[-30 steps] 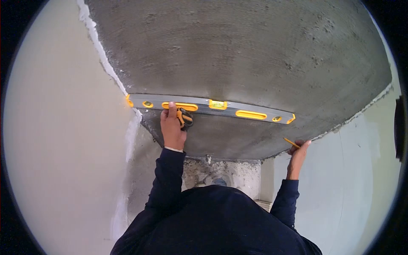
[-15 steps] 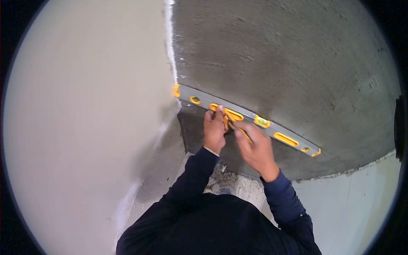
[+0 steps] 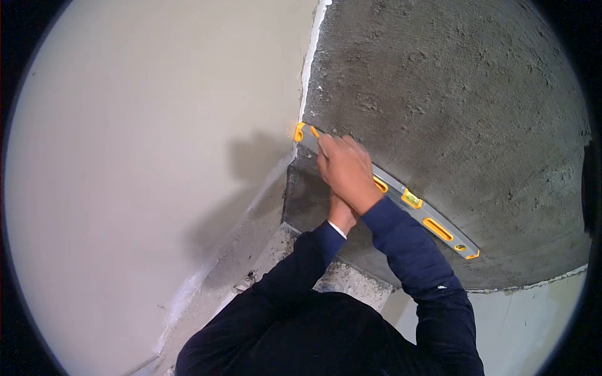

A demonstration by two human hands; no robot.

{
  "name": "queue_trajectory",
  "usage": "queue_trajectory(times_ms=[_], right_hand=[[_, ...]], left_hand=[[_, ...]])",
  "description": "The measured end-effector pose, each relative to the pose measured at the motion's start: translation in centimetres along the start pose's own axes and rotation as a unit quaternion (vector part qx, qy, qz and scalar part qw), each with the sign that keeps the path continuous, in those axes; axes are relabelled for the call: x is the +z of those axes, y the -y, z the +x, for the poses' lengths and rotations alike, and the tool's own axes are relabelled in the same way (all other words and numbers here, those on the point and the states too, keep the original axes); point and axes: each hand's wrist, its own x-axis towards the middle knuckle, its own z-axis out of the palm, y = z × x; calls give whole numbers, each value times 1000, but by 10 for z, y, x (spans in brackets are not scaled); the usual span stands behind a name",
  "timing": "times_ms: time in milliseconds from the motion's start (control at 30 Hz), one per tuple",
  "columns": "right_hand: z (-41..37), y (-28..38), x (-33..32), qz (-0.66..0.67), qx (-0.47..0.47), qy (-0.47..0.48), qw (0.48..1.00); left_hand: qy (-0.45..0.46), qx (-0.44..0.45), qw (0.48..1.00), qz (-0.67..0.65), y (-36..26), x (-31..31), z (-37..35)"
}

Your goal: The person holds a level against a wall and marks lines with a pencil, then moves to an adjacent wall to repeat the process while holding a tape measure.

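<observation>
A grey spirit level (image 3: 396,183) with yellow fittings lies slanted across the rough grey surface, its upper left end at the corner with the pale wall. My right hand (image 3: 348,168) is closed near that end, crossing over my left hand. A short piece of a slim yellow tool (image 3: 315,131) pokes out past its fingers at the level's edge; the rest is covered, so I cannot make out its kind. My left hand (image 3: 342,214) sits beneath the right one by the level, with only its wrist side showing. Its fingers are hidden.
The smooth pale wall (image 3: 157,138) stands on the left. A ragged white seam (image 3: 308,72) runs up the corner beside the rough grey surface (image 3: 451,106). Below, a ledge (image 3: 354,283) has crumbly, stained patches, and a pale panel (image 3: 527,319) lies at the lower right.
My right hand has moved up and left along the level with the slim yellow tool, now covering my left hand. The view has shifted, and the level appears further right and steeper.
</observation>
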Motion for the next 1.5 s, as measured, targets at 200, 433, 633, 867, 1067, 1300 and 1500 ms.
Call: queue_trajectory(times_ms=[200, 433, 633, 867, 1067, 1300, 1500], right_hand=[[-18, 3, -13, -10, 4, -21, 1000], [7, 13, 26, 28, -20, -48, 998], [0, 17, 10, 75, 0, -37, 997], [2, 13, 19, 95, -5, -37, 995], [2, 8, 15, 70, 1, -41, 997], [-25, 15, -19, -3, 43, -19, 999], [0, 13, 14, 40, 15, -37, 998]], left_hand=[[64, 4, 998, -14, 2, -8, 7], [38, 55, 978, 199, 2, -9, 12], [77, 26, 996, -30, 12, -16, 8], [68, 83, 985, 138, 9, -18, 12], [42, 69, 993, 89, 5, -17, 4], [68, 4, 998, -3, 5, -23, 4], [132, -16, 991, 9, 9, -44, 7]])
